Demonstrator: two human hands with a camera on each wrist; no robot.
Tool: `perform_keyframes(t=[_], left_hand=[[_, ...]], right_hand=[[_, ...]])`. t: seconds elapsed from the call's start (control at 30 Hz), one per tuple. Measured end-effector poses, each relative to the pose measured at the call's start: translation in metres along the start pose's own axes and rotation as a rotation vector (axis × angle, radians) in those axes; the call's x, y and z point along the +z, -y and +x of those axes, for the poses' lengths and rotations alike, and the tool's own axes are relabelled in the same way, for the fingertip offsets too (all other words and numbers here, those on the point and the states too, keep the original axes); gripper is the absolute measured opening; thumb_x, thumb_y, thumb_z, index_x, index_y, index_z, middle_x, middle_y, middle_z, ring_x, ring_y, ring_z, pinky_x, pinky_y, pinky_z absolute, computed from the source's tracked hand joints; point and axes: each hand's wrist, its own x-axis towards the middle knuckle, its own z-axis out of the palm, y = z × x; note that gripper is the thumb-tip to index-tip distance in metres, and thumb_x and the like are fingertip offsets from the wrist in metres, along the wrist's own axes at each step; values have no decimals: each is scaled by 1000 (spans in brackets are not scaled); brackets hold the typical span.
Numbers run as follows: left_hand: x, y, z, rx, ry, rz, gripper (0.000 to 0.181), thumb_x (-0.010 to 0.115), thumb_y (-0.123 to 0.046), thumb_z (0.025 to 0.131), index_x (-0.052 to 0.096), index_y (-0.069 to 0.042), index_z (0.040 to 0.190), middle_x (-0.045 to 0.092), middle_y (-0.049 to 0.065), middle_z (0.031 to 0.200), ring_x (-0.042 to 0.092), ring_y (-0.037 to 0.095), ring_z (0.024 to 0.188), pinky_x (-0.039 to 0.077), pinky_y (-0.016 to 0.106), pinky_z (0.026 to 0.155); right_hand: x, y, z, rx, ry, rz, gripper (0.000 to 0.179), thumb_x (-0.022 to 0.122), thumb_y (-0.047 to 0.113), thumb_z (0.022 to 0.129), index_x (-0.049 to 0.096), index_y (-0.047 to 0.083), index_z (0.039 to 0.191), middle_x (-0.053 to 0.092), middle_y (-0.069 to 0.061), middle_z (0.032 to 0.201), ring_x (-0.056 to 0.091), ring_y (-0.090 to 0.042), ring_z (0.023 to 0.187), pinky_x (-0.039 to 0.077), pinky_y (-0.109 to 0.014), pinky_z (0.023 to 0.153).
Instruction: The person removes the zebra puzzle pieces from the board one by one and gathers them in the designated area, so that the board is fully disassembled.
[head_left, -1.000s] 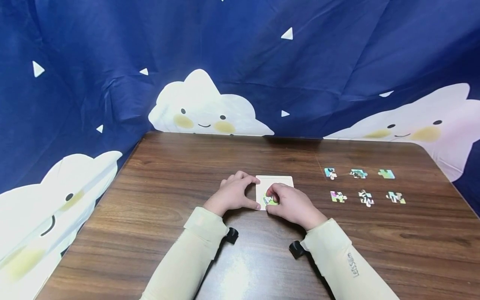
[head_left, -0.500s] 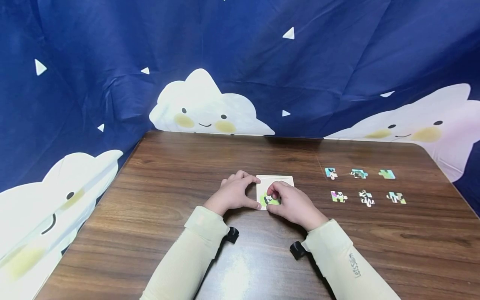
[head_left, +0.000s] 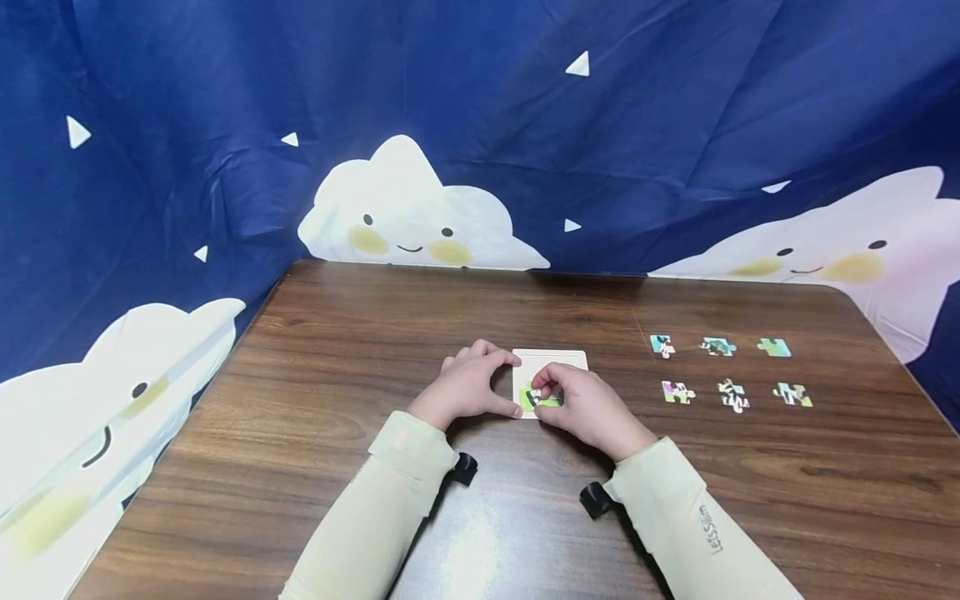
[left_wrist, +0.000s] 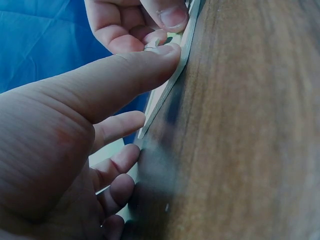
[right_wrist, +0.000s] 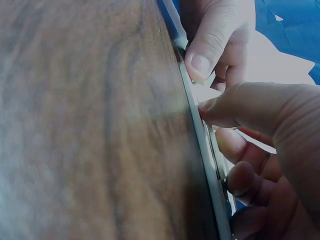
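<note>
A square white puzzle board lies on the table between the two hands. My left hand spans its left side, thumb at the near corner and index finger near the far one. In the left wrist view the left thumb lies nearly straight over the board's edge. My right hand reaches over the board's near right part and pinches a small green, black and white puzzle piece between thumb and index finger, low over the board. The right fingers partly hide the piece and the picture under it.
Several loose jigsaw pieces lie in two rows to the right, among them a green one and a black-and-white one. The brown wooden table ends at a blue curtain with printed clouds.
The right fingers have shifted slightly and turned the puzzle piece over the board's near left part, where more green shows. The left hand has stayed in place.
</note>
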Motion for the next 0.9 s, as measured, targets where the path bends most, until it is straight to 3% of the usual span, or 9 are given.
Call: perform_keyframes(t=[0.43, 0.7, 0.9], left_hand=[[-2, 0, -1, 2, -4, -2, 74, 86, -50, 73, 58, -28, 138, 49, 4, 136, 46, 24, 122, 33, 42, 91], [-1, -1, 0, 8, -3, -11, 74, 86, -50, 73, 58, -27, 138, 48, 4, 136, 45, 24, 122, 32, 42, 91], [-2, -2, -2, 3, 2, -14, 73, 85, -48, 74, 57, -27, 139, 48, 4, 137, 45, 24, 122, 32, 42, 92]], right_hand=[[2, -1, -1, -35, -23, -9, 30, 78, 17, 79, 72, 9, 108, 67, 1, 99, 62, -17, 88, 49, -39, 82], [2, -6, -10, -80, -115, 49, 26, 78, 14, 79, 73, 11, 104, 65, 4, 91, 56, -13, 76, 47, -30, 70], [0, -12, -21, -110, -135, 69, 25, 80, 12, 80, 73, 12, 104, 63, 5, 89, 54, -12, 75, 44, -27, 68]])
